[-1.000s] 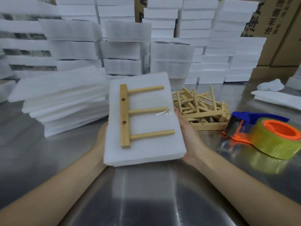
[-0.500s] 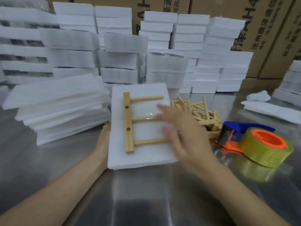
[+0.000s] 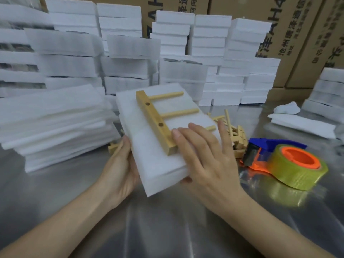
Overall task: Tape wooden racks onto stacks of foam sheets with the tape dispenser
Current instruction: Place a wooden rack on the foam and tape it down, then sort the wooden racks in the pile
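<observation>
Near edge: bare steel desk (image 3: 167,229) lies open right across.
Left: a slumped pile of loose foam sheets (image 3: 55,123) fills it; only a narrow desk strip in front.
Centre: the tilted foam stack (image 3: 154,164) with its wooden rack (image 3: 154,120) blocks the middle.
Right: tape dispenser (image 3: 283,162) just beside a heap of wooden racks (image 3: 237,136); open desk past it.
Back: stacked foam blocks (image 3: 130,67) wall it off, cardboard boxes (image 3: 297,34) behind.

The foam stack (image 3: 158,161) is plain white. The wooden rack (image 3: 155,125) is pale honey with two dark round spots. The tape dispenser (image 3: 260,144) is orange and blue, its tape roll (image 3: 299,180) translucent yellow-green around an orange core. The tabletop (image 3: 167,229) is silvery grey. The cardboard boxes (image 3: 301,58) are brown with black print.
</observation>
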`<state>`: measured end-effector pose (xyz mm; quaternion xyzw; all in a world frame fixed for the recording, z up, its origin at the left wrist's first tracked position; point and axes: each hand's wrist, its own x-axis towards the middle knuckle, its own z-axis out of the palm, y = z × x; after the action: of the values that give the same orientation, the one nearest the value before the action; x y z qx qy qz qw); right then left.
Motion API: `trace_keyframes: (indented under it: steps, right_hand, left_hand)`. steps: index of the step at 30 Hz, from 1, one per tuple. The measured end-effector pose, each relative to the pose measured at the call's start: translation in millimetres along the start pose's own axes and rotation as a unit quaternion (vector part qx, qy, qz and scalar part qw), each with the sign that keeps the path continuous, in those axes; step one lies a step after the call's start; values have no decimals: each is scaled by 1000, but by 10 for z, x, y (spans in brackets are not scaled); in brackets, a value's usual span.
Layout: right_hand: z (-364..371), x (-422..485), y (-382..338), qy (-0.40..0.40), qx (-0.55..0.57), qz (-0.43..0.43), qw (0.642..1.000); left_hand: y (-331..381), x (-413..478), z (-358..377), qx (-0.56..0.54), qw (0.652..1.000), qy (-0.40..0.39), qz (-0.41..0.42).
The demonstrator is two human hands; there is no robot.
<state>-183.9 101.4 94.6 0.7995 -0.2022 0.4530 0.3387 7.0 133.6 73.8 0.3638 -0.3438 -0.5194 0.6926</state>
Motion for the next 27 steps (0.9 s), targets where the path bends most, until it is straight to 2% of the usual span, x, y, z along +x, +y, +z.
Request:
trace_keyframes:
  steps: [1, 3, 6, 8, 11, 13, 16, 19, 22, 24, 27]
  right_hand:
    - [-17, 4, 61, 13, 21, 14, 1000]
    - [-98, 51, 198, 47, 50, 57, 996]
    - [-263, 122, 446, 97, 44, 133, 985]
    - [-377, 139, 672, 122, 47, 194, 972]
    - [-477, 174, 1241, 107, 48, 276, 954]
    - [-444, 194, 1764, 38, -16, 278, 960]
    - [-199, 181, 2514, -100, -78, 294, 947]
    - [230, 20, 2969, -287, -92, 340, 891]
    - [576, -318, 3165, -502, 11, 318, 804]
    - [695, -479, 3259, -548, 40, 308, 777]
    - [873, -529, 3376, -534, 31, 320, 782]
  left_hand:
    - [10, 12, -26, -8, 999, -37, 8]
    - [11, 48, -107, 112, 989, -67, 70]
    - [-71, 118, -228, 341, 928, -46, 141]
    - [-137, 157, -307, 429, 892, -54, 130]
    - [-204, 203, -367, 560, 808, -103, 149]
    - [-230, 221, -374, 593, 778, -119, 168]
    - [-243, 259, -383, 588, 783, -101, 176]
    - [-237, 285, -376, 580, 794, -78, 164]
    - [-242, 290, -393, 574, 801, -66, 157]
    - [-252, 304, -424, 568, 805, -61, 162]
    - [-254, 294, -433, 567, 805, -55, 163]
